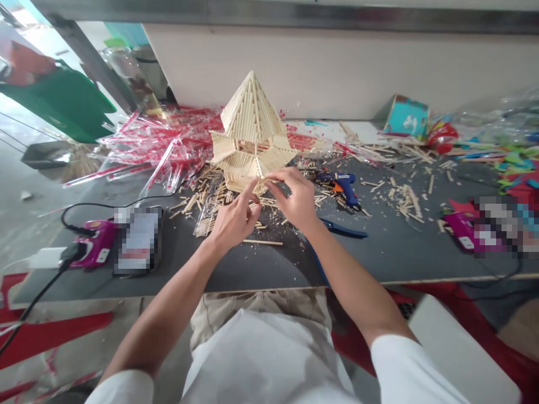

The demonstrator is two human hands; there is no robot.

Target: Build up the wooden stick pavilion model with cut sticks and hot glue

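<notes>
A model built of thin wooden sticks (252, 115), with a pointed cone roof and a flared lower tier, stands upright on the dark table. My left hand (238, 219) is at the model's lower front edge, its fingertips bent together near the rim. My right hand (297, 196) meets the same edge from the right, thumb and index finger pinched at the rim. Whatever lies between the fingertips is too small to make out. Short cut sticks (191, 202) are scattered around the model's base, and a longer stick (263, 242) lies in front of my hands.
Right of my hands are a blue glue gun (347, 188) and dark blue cutters (343, 229). Red and clear plastic wrappers (168, 140) heap at the back left. A phone (138, 241) and purple power strip (99, 244) lie left; another purple strip (467, 230) is right.
</notes>
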